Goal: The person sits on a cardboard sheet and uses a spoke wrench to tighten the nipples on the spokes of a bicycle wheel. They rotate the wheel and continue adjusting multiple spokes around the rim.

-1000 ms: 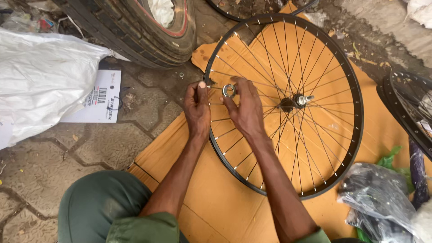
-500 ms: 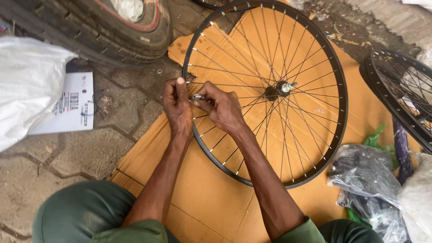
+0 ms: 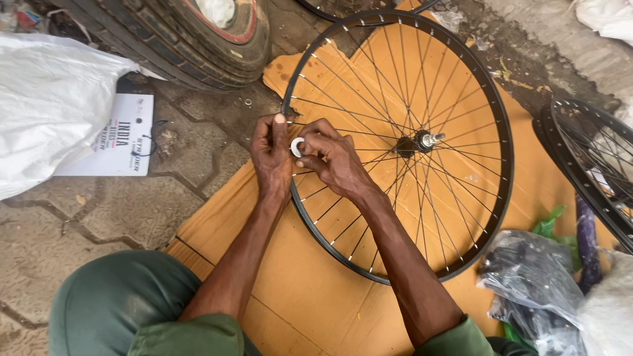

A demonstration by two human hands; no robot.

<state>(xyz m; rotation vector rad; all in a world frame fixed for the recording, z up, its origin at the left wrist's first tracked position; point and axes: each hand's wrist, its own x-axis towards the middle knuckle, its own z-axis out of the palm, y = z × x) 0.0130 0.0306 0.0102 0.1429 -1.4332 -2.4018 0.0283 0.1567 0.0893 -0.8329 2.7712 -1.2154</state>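
A black spoked bicycle wheel (image 3: 491, 118) lies flat on orange cardboard (image 3: 310, 290). Its hub and axle (image 3: 422, 140) sit at the centre. My left hand (image 3: 271, 158) pinches the rim at the wheel's left side. My right hand (image 3: 333, 161) is beside it, fingers closed on a small silver ring-shaped tool (image 3: 297, 146) set against the rim and a spoke. Both hands touch each other over the rim.
A large rubber tyre (image 3: 191, 39) lies at the top left. A white sack (image 3: 46, 105) and a white card (image 3: 119, 135) sit on the paving at left. Another black wheel (image 3: 593, 165) and dark plastic bags (image 3: 534, 283) are at right.
The view has shifted a little. Both hands stay together at the rim's left side; the small silver tool between the fingers shows more plainly now.
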